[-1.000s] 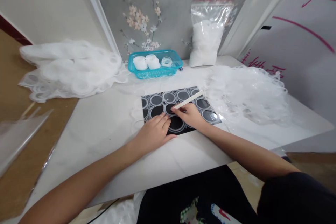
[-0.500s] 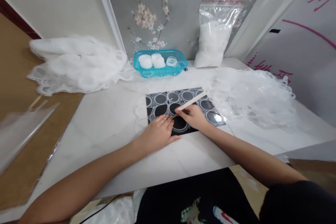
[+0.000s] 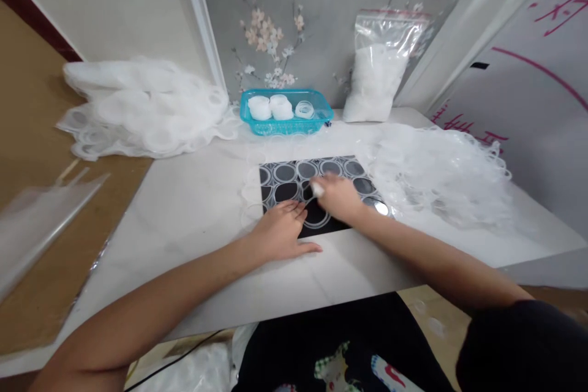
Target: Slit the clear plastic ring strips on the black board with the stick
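Note:
A black board (image 3: 316, 214) lies on the table under a see-through plastic sheet of round rings (image 3: 285, 173). My left hand (image 3: 282, 229) rests flat across the near left part of it, fingers stretched out and thumb apart. My right hand (image 3: 340, 197), smeared by motion, is closed around a flat off-white stick (image 3: 316, 188). Only one end of the stick shows, at the fingertips over the middle of the board; the rest is hidden by the hand. Clear film with rings continues past both sides of the board.
Behind the board stands a blue plastic basket (image 3: 285, 127) with stacked white rings (image 3: 281, 108). A zip bag (image 3: 374, 82) of white material leans on the wall panel. Ring-sheet heaps lie left (image 3: 151, 107) and right (image 3: 441, 168). A brown board (image 3: 114, 196) borders the table's left.
The stick, which lay slanting up to the right across the board, has turned in my right hand and shows only its end. My left hand stays pressed down. The view has shifted slightly.

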The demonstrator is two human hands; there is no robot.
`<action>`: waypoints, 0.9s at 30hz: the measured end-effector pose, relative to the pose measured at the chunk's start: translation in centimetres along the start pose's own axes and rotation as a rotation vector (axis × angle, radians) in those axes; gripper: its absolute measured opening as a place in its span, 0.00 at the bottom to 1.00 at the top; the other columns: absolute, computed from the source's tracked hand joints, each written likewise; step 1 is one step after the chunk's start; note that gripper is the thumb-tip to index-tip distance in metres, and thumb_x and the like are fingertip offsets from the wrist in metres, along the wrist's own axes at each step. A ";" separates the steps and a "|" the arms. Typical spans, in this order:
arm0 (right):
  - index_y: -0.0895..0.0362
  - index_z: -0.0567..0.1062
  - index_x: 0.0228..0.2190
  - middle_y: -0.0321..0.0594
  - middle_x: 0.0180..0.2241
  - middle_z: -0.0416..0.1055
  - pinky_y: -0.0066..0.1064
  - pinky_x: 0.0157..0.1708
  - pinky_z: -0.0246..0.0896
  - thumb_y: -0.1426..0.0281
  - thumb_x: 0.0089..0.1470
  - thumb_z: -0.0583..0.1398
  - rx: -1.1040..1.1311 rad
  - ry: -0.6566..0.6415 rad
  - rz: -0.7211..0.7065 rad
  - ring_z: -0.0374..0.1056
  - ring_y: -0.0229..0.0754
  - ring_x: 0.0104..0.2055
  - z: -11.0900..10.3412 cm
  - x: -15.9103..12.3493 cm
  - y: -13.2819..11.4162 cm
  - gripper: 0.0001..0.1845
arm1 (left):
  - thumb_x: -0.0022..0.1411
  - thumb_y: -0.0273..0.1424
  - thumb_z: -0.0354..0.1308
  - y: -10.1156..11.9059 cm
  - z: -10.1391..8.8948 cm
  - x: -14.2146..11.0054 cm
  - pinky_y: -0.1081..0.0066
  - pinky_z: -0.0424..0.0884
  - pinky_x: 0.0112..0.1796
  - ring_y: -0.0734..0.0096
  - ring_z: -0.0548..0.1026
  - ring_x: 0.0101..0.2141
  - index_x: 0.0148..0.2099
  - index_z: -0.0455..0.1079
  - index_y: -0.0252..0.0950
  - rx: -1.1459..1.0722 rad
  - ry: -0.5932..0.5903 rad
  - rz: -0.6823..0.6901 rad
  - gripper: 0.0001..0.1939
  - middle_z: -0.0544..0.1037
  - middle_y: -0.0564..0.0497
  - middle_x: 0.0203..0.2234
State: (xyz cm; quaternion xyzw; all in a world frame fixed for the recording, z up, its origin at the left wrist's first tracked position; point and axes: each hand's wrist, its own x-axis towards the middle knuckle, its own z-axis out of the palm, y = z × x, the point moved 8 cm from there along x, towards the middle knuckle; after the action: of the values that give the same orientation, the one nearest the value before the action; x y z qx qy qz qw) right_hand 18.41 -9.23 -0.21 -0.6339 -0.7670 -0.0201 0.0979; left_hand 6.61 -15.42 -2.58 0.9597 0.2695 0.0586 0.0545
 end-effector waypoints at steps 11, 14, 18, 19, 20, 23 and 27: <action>0.59 0.79 0.26 0.44 0.31 0.79 0.33 0.28 0.60 0.58 0.57 0.55 0.626 0.319 0.308 0.71 0.46 0.29 -1.0 -3.4 9.4 0.21 | 0.67 0.50 0.48 0.2 -2.5 1.1 0.56 0.65 0.55 0.54 0.70 0.56 0.56 0.68 0.28 -0.028 0.158 0.027 0.30 0.73 0.38 0.54; 0.57 0.79 0.30 0.43 0.35 0.79 0.33 0.30 0.63 0.58 0.55 0.57 0.789 0.210 0.227 0.72 0.46 0.32 0.8 -4.9 6.9 0.17 | 0.66 0.53 0.46 1.5 -1.2 2.8 0.56 0.59 0.60 0.51 0.62 0.61 0.61 0.63 0.22 0.061 0.087 0.075 0.38 0.65 0.33 0.60; 0.58 0.79 0.30 0.43 0.34 0.79 0.33 0.33 0.65 0.56 0.55 0.58 0.937 0.245 0.261 0.73 0.47 0.35 0.7 -4.5 6.9 0.18 | 0.66 0.55 0.44 2.0 0.6 5.1 0.56 0.59 0.60 0.50 0.63 0.61 0.60 0.63 0.20 0.086 0.013 0.051 0.41 0.66 0.30 0.59; 0.58 0.79 0.30 0.43 0.33 0.78 0.32 0.31 0.64 0.55 0.55 0.58 0.943 0.309 0.300 0.73 0.46 0.34 0.2 -4.5 7.6 0.19 | 0.66 0.54 0.44 2.0 0.9 5.4 0.56 0.59 0.60 0.50 0.63 0.61 0.60 0.64 0.20 0.079 0.010 0.042 0.40 0.66 0.30 0.59; 0.59 0.79 0.31 0.43 0.33 0.78 0.31 0.29 0.63 0.54 0.56 0.57 0.929 0.391 0.343 0.72 0.45 0.32 -0.4 -4.8 8.4 0.21 | 0.66 0.53 0.45 1.9 1.1 5.6 0.55 0.59 0.60 0.49 0.63 0.61 0.60 0.64 0.19 0.073 0.012 0.037 0.40 0.66 0.29 0.58; 0.59 0.79 0.35 0.43 0.34 0.77 0.29 0.23 0.56 0.54 0.58 0.55 0.803 0.514 0.405 0.66 0.40 0.25 -1.6 -5.9 9.5 0.22 | 0.66 0.52 0.46 1.9 1.6 5.5 0.55 0.58 0.61 0.49 0.62 0.61 0.61 0.62 0.18 0.064 0.023 0.052 0.39 0.65 0.28 0.59; 0.58 0.80 0.33 0.44 0.34 0.78 0.30 0.23 0.57 0.56 0.57 0.57 0.795 0.267 0.290 0.65 0.39 0.23 0.3 -5.5 7.6 0.19 | 0.67 0.51 0.46 1.8 1.8 5.1 0.55 0.57 0.61 0.50 0.61 0.62 0.62 0.60 0.18 0.063 0.005 0.058 0.39 0.63 0.29 0.60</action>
State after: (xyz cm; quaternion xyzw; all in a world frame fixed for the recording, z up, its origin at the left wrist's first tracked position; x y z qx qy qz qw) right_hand 26.73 -13.07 -2.19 -0.6397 -0.5989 0.2088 0.4342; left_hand 12.09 -14.45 -3.71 0.9682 0.2434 0.0542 0.0219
